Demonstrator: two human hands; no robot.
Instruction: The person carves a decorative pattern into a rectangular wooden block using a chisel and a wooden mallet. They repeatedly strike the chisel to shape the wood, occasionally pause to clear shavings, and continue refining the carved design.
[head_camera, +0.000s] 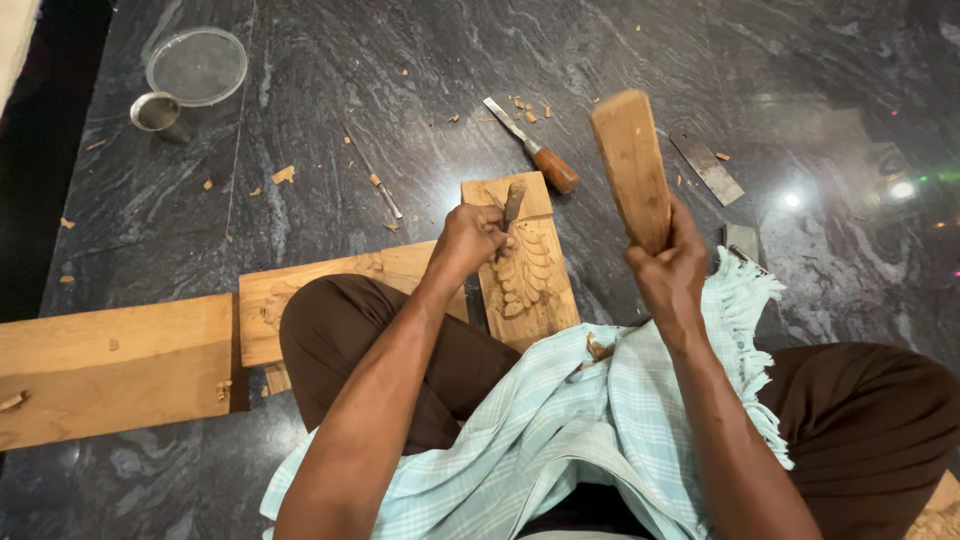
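Observation:
I sit on a dark stone floor with a pale checked cloth (560, 430) over my lap. My left hand (468, 238) grips a chisel (513, 203) whose blade rests on a small carved wooden panel (528, 285) with a leaf pattern. My right hand (668, 272) holds a wooden mallet (632, 165) raised upright above and to the right of the panel, apart from the chisel.
A second chisel with a wooden handle (540, 155) lies beyond the panel. A flat metal blade (707, 165) lies to the right. Two planks (110, 365) (330, 285) lie to the left. A steel cup (158, 113) and round sieve (197, 66) stand far left. Wood chips are scattered about.

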